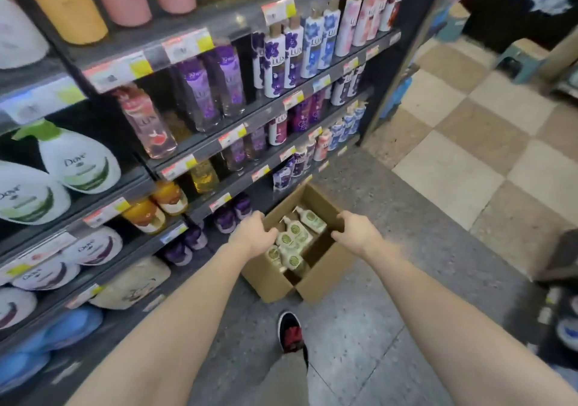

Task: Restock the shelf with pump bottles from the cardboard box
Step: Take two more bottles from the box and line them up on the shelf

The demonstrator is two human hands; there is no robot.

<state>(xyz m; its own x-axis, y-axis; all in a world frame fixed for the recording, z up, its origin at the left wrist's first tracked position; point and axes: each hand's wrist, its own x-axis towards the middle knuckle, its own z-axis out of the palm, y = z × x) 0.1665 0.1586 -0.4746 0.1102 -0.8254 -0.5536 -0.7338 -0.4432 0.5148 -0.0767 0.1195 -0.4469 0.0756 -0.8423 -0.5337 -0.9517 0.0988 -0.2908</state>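
The step in hand looked like the reach into the cardboard box [316, 275], which stood open on the floor at the foot of the shelf [219, 152]. Both arms stretched down toward it. The left hand [253, 233] hung over the box's shelf-side edge, fingers curled loosely downward and closed on nothing that showed. The right hand [355, 232] hovered above the box's far side, fingers half bent and apart, also empty as far as could be seen; whether either hand touched the cardboard could not be told.

Inside the box lay a cluster of pale green pump bottles [294, 236], packed against the side nearest the shelf, pumps pointing various ways. The part of the box away from the shelf looked bare. A shoe [291, 332] stood on the floor just short of the box.

The next move probably called for lowering a hand onto one bottle, closing around its body, and lifting it clear before finding a gap on the shelf.
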